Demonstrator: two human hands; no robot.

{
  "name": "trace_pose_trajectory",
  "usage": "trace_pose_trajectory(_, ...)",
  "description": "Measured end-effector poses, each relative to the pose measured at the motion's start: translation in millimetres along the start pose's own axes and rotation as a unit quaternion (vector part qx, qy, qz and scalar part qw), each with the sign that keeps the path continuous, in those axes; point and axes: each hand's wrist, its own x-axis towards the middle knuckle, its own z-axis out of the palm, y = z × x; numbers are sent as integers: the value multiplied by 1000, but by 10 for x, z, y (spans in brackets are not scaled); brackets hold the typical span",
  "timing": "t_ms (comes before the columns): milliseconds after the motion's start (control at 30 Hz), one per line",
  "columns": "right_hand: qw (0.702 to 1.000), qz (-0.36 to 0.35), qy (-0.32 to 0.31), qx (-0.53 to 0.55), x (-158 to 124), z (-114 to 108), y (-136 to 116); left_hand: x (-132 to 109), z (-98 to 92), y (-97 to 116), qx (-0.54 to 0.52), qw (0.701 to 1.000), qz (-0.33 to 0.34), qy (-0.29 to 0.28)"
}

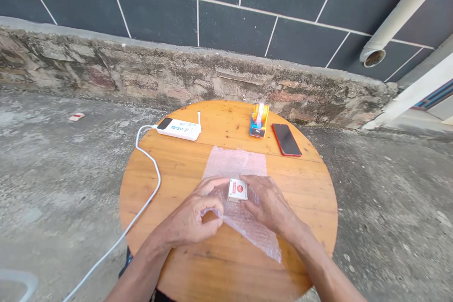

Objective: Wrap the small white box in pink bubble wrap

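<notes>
A small white box [237, 189] with red print sits on a pinkish sheet of clear bubble wrap [236, 163] in the middle of the table. My left hand [194, 213] is closed on the near left edge of the wrap, which curls up between thumb and fingers. Its index finger stretches to the box's left side. At the right side of the box is my right hand [269, 200], its index finger at the far corner and its thumb at the near corner, holding the box against the wrap. A near corner of the sheet slants off to the right below that hand.
The round wooden table [148, 207] carries a white device [180, 129] with a white cable [158, 174] running off its left edge. Farther back stand a tape dispenser [259, 121] and a red-edged phone [287, 139]. Behind is a stone wall base [159, 75].
</notes>
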Motion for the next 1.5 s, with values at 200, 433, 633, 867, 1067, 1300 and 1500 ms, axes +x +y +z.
trace_pose_trajectory(200, 1000, -1, 6, -3, -13, -1, -19, 0, -9, 26, -7, 1000, -5, 4)
trace_pose_trajectory(433, 1000, -5, 14, 7, -17, -13, -58, 8, -7, 51, -25, 1000, -7, 9)
trace_pose_trajectory(633, 1000, 1, 15, 11, -37, -17, -90, 19, 12, 29, -40, 999, -6, 5)
trace_pose_trajectory(867, 1000, 9, 0, 23, -47, 6, -79, 35, -7, 60, -45, 999, -13, 12)
trace_pose_trajectory(1067, 996, 40, 20, 77, -302, -167, -84, 24, 2, 41, -66, 997, -31, 33)
trace_pose_trajectory(1300, 985, 87, -21, 150, -720, -218, -62, 10, 19, 4, -79, 992, -65, 75)
trace_pose_trajectory(1500, 973, 110, 65, 192, -560, 21, -19, 38, 43, -53, -80, 991, -84, 71)
